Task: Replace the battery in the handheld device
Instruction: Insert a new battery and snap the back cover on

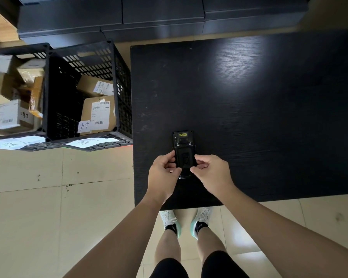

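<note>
Both hands gripping the handheld device on the black table

The left hand and right hand are pinching its sides, fingers curled, covering its near end; black crates holding cardboard parcels are standing left of the table.

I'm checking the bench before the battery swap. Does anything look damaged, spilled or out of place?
Nothing stands out. The handheld device lies back-up and straight on the black table, with the left hand and right hand at its sides. No spill or damage shows.
</note>
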Available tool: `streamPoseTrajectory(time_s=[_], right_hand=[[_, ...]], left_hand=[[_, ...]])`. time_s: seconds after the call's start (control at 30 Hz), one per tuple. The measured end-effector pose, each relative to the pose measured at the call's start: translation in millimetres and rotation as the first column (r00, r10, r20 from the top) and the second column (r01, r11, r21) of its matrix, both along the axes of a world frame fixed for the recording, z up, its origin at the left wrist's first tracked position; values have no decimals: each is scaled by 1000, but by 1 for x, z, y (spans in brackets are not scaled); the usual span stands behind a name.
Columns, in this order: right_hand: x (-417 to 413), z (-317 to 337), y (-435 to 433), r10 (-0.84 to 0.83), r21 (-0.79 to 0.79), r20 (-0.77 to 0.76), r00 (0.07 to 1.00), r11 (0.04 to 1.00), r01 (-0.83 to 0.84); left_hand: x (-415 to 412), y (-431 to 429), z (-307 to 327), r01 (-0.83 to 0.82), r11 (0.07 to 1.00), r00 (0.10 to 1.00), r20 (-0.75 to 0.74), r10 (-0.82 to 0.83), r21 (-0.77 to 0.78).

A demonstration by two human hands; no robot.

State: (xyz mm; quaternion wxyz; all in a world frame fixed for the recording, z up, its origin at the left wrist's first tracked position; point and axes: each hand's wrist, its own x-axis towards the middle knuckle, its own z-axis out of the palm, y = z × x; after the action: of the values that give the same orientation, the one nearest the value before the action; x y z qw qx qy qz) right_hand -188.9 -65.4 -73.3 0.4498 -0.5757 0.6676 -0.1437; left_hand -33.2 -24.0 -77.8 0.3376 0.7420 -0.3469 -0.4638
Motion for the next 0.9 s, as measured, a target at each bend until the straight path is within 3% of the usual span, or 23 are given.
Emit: streamPoseTrajectory(time_s=[0.33,0.5,0.7,0.9], right_hand=[[-5,-4,-13,69,-47,-48,996,996,-72],[-1,-2,-23,143,-61,-27,989,988,-145],[-3,-7,-27,248,-82,-62,967,964,-252],[-5,-10,-32,263,-75,-45,964,961,-265]], left_hand=[[1,-7,4,138,990,967,219,-128,-28],[1,-13,5,216,973,950,247,-192,-75],[6,-17,-2,307,951,908,306,-285,-26],[2,-15,-9,298,954,909,308,-280,-12]])
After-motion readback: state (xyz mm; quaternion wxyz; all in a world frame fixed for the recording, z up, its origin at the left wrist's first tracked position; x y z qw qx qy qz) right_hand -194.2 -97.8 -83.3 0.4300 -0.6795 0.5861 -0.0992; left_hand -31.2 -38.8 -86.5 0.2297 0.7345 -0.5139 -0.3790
